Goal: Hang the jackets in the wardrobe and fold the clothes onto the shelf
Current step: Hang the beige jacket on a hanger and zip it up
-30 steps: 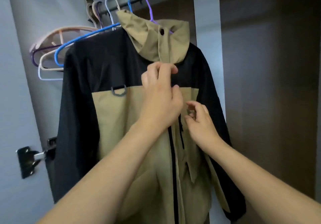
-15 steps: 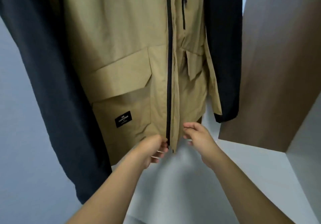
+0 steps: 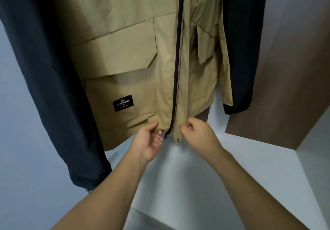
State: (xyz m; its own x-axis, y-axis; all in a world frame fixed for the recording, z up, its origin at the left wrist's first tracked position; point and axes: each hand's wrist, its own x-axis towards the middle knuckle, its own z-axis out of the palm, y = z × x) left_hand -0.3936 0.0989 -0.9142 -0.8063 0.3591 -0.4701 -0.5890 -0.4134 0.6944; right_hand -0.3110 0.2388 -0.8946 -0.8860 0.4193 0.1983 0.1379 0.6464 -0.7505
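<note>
**Two Hands at the Bottom of the Jacket**

While the jacket [image 3: 125, 51] hangs just above both hands, the person works at its bottom edge. The left hand [image 3: 149, 140] holds the tan hem with its thumb on the front and its fingers curled behind the cloth. The right hand [image 3: 196, 131] pinches the snap flap [image 3: 176, 137] on the other side. The zipper pull [image 3: 165, 135] hangs between the two hands, right at the left fingertips.

I think the job now is to tidy the front so it hangs straight. To do it well, keep both sides level, pull down gently, and line up the zipper ends before sliding anything. A hard tug could pull the jacket off its hanger, which is out of sight.

Counting now: one jacket, two black sleeves, one beside each hand. Two big pockets, one black label [image 3: 123, 103], one zipper, one snap. Two hands.
</note>
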